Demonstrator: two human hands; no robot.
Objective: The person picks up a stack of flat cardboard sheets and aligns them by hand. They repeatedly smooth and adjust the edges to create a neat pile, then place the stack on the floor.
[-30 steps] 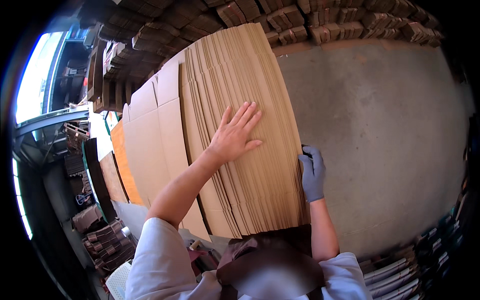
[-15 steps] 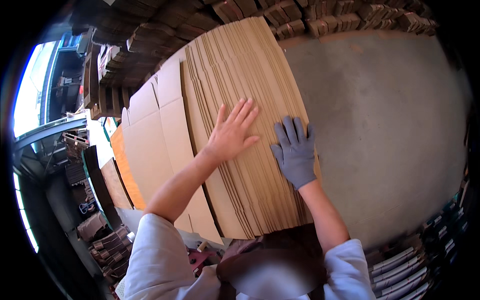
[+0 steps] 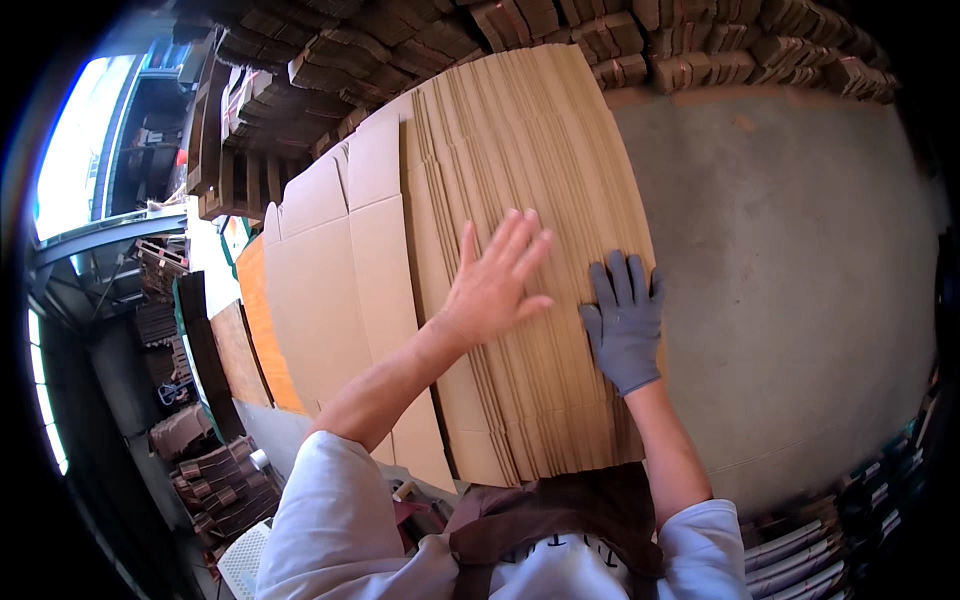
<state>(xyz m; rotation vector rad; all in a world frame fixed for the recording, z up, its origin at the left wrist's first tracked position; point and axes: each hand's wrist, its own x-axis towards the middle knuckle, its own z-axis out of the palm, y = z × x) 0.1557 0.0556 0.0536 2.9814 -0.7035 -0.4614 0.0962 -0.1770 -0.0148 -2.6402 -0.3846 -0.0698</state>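
In front of me lies a row of flat cardboard sheets [image 3: 540,160], fanned so that their edges overlap closely. On its left side a wider creased cardboard sheet [image 3: 330,260] with slits and flaps shows most of its face. My bare left hand [image 3: 497,283] is over the middle of the fanned sheets, fingers stretched and spread; whether the palm touches them cannot be made out. My right hand [image 3: 627,325], in a grey glove, rests flat near the right edge of the row, its fingers spread. Neither hand grips anything.
Bundles of folded cardboard [image 3: 610,38] are stacked along the far side. A wooden pallet [image 3: 235,190] stands at the far left, near an orange board [image 3: 265,320]. Grey concrete floor [image 3: 780,280] stretches to the right. More stacked bundles [image 3: 225,485] sit at lower left.
The cardboard and both hands appear shifted to the right in the view. My left hand stays spread over the sheets, and my gloved right hand stays flat at their right edge.
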